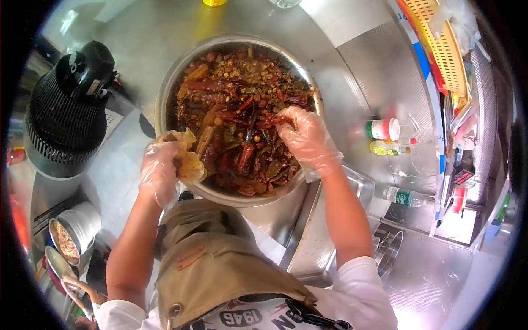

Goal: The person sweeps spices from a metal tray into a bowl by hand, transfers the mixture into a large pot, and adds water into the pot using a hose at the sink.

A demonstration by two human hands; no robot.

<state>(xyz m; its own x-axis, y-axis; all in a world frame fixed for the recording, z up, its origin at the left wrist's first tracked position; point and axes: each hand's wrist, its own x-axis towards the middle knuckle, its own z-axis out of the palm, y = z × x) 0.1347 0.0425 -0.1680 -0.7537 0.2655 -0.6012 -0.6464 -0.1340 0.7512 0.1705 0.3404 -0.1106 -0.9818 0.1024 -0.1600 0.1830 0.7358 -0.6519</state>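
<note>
A large round metal basin (160, 104) holds a dark, oily mix of spices (242, 118), with dried red chilies, small round seeds, leaves and bark-like strips. My left hand (158, 168), in a clear plastic glove, is closed at the basin's left rim around a crumpled, yellowish, oily piece (192, 166); its exact kind is unclear. Over the right part of the mix, my right hand (308, 140), gloved too, has its fingers pinched together. A dark red bit (270, 119), perhaps a chili, shows at those fingertips. The fingertips partly hide it.
A black slotted machine (66, 121) stands at left, above a white bucket (88, 219) of pale contents. Another person's hand (71, 283) shows at lower left. Bottles (407, 196) and a red-lidded container (383, 129) are at right, beside a yellow basket (444, 52). A metal tray (313, 242) adjoins the basin.
</note>
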